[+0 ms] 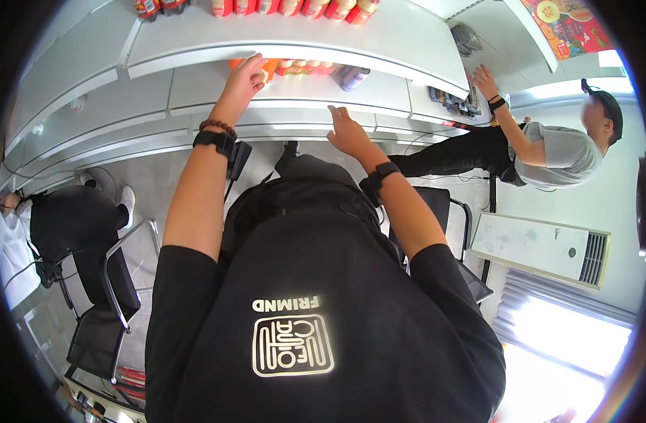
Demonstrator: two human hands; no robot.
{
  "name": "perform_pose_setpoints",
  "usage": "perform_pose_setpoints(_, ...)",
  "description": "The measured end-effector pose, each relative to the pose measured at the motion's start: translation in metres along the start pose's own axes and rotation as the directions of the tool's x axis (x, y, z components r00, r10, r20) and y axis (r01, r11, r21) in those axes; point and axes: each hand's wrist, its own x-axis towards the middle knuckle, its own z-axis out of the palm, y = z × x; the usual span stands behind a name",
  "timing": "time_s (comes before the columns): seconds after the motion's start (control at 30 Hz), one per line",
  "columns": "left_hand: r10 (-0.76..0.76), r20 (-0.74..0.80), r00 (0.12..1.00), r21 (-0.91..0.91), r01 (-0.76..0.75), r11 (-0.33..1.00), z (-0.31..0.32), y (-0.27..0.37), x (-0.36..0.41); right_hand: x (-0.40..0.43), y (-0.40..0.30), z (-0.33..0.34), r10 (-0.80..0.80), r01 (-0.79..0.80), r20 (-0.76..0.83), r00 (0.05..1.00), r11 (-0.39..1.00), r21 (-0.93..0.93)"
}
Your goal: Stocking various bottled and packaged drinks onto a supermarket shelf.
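Observation:
My left hand (242, 87) is raised at the front edge of the upper shelf (302, 53), its fingers loosely bent and apart. Behind it, on the shelf below, an orange package (270, 70) is partly covered by the hand; I see nothing held. My right hand (349, 132) hovers before the lower shelf's front edge, bare, with the index finger stretched out and the thumb apart. Deeper on that lower shelf are a shrink-wrapped pack of small bottles (304, 67) and a light purple-blue can (353, 78), tilted in view.
Several red-labelled bottles (291, 7) line the upper shelf, with dark soda bottles (147, 8) to their left. On the right a person (555, 153) reaches towards dark packets (455, 100). At left, another person (74, 222) is near a black chair (103, 317).

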Motion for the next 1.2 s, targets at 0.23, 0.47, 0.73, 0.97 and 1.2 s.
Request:
perform_pose_setpoints(0.23,0.068,-0.11,0.992,0.066,-0.061,0.996,-0.014,-0.011,0.01,0.073,0.0,-0.029,0.031,-0.029,0.101,0.994,0.999,-0.024)
perform_pose_setpoints(0.47,0.051,-0.133,0.99,0.024,-0.048,0.999,-0.006,-0.015,0.013,0.15,0.074,0.014,-0.319,0.172,-0.447,0.836,0.925,-0.338)
perform_pose_setpoints(0.73,0.051,-0.107,0.993,0.059,-0.045,0.997,-0.037,-0.024,0.013,0.194,0.068,-0.015,-0.135,0.143,-0.052,0.99,0.96,0.241)
perform_pose_setpoints(0.97,0.086,-0.098,0.991,0.26,-0.058,0.964,-0.048,-0.024,0.009,0.213,0.069,-0.014,-0.168,0.147,0.002,0.986,0.871,0.469)
perform_pose_setpoints(1.2,0.213,0.06,0.975,0.701,-0.193,0.686,-0.088,-0.029,0.019,0.203,0.064,-0.008,-0.196,0.121,0.026,0.98,0.699,0.705)
